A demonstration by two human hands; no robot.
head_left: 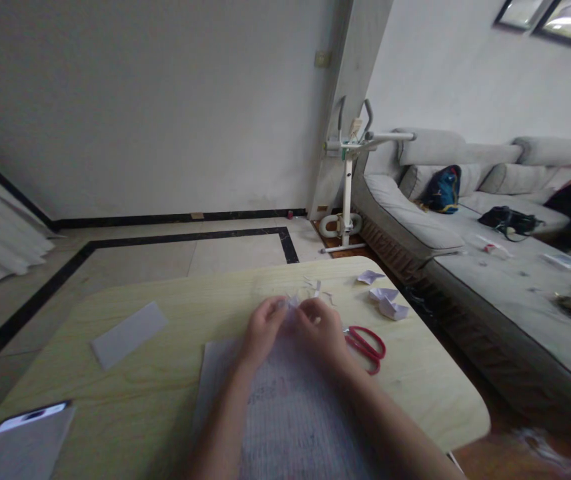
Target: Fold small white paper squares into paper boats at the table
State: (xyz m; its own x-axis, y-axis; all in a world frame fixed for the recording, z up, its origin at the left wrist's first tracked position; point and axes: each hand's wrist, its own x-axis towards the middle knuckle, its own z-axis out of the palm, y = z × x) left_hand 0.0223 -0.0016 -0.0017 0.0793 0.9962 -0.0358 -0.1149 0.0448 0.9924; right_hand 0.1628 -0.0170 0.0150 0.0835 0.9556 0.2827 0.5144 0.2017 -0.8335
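Note:
Near the far edge of the wooden table [180, 387], my left hand [265, 327] and my right hand [322, 327] meet with fingers closed on a small piece of pale paper [292, 310]. Its shape is blurred and partly covered by my fingers. Beneath my forearms lies a large lined sheet [285, 420] with faint writing. Scissors with red handles [368, 347] rest just right of my right hand, their blades mostly hidden. Thin paper scraps [316, 288] are scattered just beyond my fingers.
Several folded paper pieces [388, 303] sit at the table's far right. A white paper strip [129, 335] lies to the left, a phone [32, 417] and another sheet [20, 450] at the near left. Beyond stand a grey sofa [505, 287] and white exercise equipment [348, 193].

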